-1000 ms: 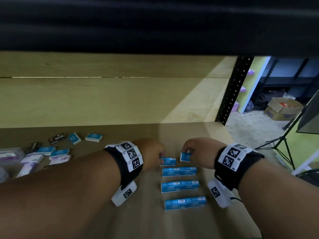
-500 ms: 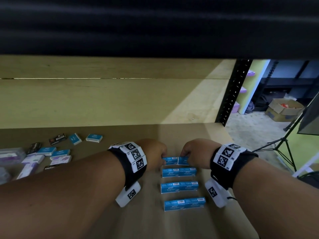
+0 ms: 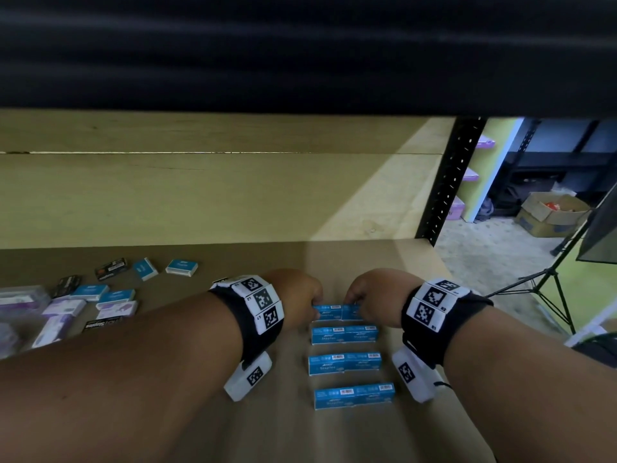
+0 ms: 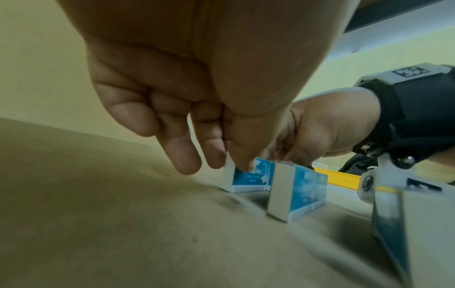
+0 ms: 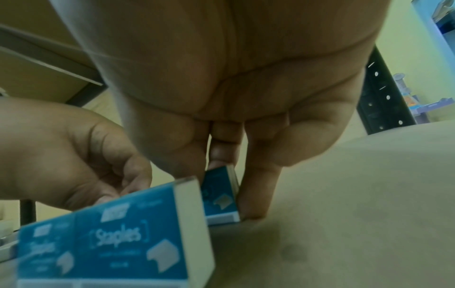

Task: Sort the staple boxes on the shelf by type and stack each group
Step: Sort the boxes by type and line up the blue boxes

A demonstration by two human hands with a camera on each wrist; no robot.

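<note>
Blue staple boxes stand on edge on the brown shelf board [image 3: 200, 429] in short rows of two set end to end. My left hand [image 3: 315, 304] pinches the left box [image 3: 327, 312] of the farthest row; the left wrist view shows thumb and fingers [image 4: 216, 155] on that box [image 4: 248, 179]. My right hand [image 3: 350, 300] pinches the right box [image 3: 352, 312] of the same row, gripped [image 5: 219, 181] at its end [image 5: 220, 196]. The two boxes touch end to end. Three more rows [image 3: 344, 334] [image 3: 344, 362] [image 3: 354, 396] lie nearer to me.
Loose blue boxes [image 3: 182, 266], black boxes [image 3: 112, 268] and purple-white boxes [image 3: 63, 307] lie scattered at the left beside a clear container [image 3: 20, 297]. A black upright [image 3: 447, 182] marks the shelf's right end. The dark upper shelf [image 3: 300, 51] hangs low overhead.
The right hand brought its box down and leftwards against the left hand's box. The two boxes were apart and now form one row.
</note>
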